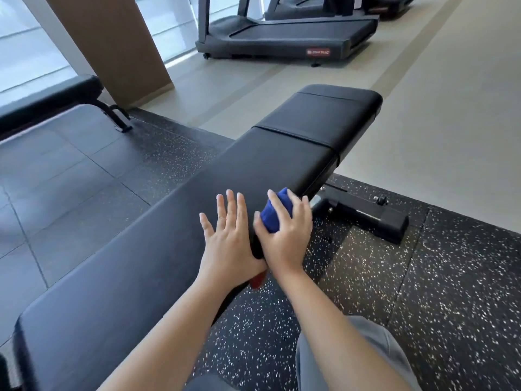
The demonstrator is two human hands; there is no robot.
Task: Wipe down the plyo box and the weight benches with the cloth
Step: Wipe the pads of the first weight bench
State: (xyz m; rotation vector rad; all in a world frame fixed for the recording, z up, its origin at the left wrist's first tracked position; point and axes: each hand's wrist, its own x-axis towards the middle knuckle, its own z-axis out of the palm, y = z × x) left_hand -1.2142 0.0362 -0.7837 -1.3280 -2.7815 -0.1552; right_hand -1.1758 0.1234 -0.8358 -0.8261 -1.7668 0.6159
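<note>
The right hand (284,235) has its fingers curled round a bunched blue cloth (275,214), pressing it against the right edge of the bench (296,148), about midway along the long pad. Beside it the left hand (228,235) lies flat on the bench top, fingers straight and spread, holding nothing. The cloth looks soft and light, so it probably wads easily; a full-palm hold should keep it from slipping on the smooth black padding, which likely gives a little under pressure. A second bench (50,100) stands well apart near the window; no plyo box is in view. The treadmill (282,35) beyond carries a red label (322,52), its white writing too blurred to read.
</note>
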